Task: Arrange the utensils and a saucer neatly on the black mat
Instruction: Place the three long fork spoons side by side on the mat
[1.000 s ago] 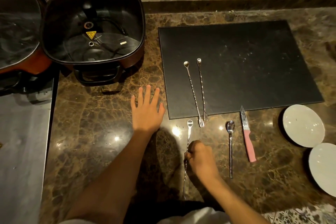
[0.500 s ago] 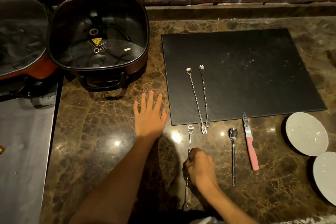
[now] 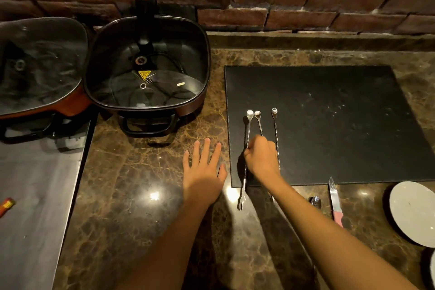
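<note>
A black mat lies on the marble counter. Two long twisted bar spoons lie on its left part, one partly under my hand and one to its right. My right hand is shut on a third bar spoon, holding it at the mat's left edge with its fork end over the counter. My left hand rests flat and open on the counter left of the mat. A pink-handled knife, a spoon and a white saucer lie below the mat.
An electric pan with a glass lid stands left of the mat, another lidded pan further left. A brick wall runs along the back. A second white saucer shows at the right edge. A steel surface lies at the left.
My right hand has lifted the third bar spoon from the counter below the mat and carried it up onto the mat's left side, beside the other two. The left hand stayed flat.
</note>
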{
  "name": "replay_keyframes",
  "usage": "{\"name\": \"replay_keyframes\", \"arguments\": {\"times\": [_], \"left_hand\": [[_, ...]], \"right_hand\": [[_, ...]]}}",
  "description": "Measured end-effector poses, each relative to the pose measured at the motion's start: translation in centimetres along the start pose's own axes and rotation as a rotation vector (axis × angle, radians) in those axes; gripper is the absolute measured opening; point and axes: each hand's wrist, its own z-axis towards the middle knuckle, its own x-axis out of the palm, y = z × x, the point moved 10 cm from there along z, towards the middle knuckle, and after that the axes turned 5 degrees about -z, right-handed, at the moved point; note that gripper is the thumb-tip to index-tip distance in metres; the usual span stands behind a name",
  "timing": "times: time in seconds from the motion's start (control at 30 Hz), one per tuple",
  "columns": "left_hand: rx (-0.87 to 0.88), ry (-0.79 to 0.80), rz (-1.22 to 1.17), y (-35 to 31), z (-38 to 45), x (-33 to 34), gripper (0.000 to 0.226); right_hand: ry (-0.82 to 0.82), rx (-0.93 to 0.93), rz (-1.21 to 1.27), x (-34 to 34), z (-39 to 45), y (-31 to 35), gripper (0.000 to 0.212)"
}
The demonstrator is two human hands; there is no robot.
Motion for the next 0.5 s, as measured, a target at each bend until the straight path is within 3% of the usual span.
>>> {"name": "replay_keyframes", "arguments": {"times": [0.5], "left_hand": [[-0.023, 0.053, 0.042, 0.1, 0.1, 0.3, 0.06]], "right_hand": [[0.022, -0.069, -0.077, 1.5, 2.4, 1.5, 0.008]]}}
